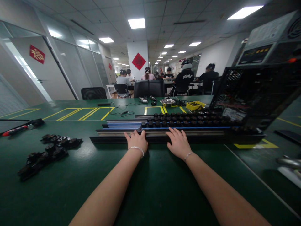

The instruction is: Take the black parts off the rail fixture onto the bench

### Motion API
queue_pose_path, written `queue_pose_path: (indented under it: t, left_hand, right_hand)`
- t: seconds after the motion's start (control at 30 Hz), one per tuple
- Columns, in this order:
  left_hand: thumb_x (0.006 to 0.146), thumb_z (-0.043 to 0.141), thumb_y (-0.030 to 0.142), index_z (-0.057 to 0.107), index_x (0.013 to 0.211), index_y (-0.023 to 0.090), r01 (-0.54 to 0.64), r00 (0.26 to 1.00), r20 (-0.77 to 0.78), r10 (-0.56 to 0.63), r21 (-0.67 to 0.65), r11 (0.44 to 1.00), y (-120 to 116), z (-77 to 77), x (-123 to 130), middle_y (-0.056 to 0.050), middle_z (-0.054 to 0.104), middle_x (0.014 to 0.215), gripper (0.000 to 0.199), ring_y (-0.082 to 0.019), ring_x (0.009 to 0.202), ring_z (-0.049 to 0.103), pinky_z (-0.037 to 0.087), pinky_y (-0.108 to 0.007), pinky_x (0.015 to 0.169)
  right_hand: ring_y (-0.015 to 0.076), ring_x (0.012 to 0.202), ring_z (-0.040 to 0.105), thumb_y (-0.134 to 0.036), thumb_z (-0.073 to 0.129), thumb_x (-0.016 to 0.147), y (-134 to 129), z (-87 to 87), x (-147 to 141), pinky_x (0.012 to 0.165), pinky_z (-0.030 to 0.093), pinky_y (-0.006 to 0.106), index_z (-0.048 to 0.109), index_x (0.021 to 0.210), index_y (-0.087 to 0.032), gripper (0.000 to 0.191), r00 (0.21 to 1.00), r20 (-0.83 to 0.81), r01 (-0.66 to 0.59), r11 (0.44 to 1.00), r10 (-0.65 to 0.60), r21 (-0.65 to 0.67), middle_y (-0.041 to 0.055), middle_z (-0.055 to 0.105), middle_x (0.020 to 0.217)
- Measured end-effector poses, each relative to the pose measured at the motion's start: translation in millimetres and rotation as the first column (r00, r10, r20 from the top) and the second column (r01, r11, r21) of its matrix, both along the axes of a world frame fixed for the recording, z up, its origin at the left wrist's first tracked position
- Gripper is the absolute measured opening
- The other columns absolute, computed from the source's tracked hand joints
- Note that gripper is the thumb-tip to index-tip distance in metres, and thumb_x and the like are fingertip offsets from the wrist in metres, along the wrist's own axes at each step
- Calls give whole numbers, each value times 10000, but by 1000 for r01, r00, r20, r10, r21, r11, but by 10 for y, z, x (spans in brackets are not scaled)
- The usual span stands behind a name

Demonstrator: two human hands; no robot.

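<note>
Long black rails (113,139) lie side by side across the green table (94,188). Rows of small black parts (178,120) sit on the rails toward the back and right. My left hand (137,141) is at the front rails, its fingers around a small black part (139,130); the grip itself is partly hidden. To its right, my right hand (179,143) rests on the front rails with its fingers spread and nothing visible in them.
Loose black parts (44,157) and a red-handled tool (15,130) lie at the left. Behind the rails are a metal bowl (167,102) and a yellow tray (195,106). An open computer case (254,94) stands at the right. People sit farther back.
</note>
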State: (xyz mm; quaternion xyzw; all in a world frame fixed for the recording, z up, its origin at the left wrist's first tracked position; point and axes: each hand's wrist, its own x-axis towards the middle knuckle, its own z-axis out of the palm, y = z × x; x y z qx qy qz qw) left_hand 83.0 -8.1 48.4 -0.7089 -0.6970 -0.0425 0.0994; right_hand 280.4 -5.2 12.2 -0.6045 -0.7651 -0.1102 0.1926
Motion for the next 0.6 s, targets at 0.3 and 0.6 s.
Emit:
queue_pose_path:
  t: [0.3,0.6]
  left_hand:
    - [783,440,407,483,1205,259,-17,1000,-7,16,-37,999,11,42,-53,-174,483,1322,449,-380,1232,398,120,-668,990]
    - [779,441,456,488,1210,261,-42,998,29,47,-147,988,77,177,-242,-154,543,1254,476,-357,1190,445,147,-673,985]
  right_hand:
    - [242,1285,313,-255,459,765,-7,7,-5,1080,145,476,521,1213,-215,454,1000,2,-2,1000,2,7,60,411,1399]
    - [246,1290,306,-252,458,763,0,9,-4,1081,144,481,525,1208,-216,451,1000,0,-1,1000,1,-9,56,408,1401]
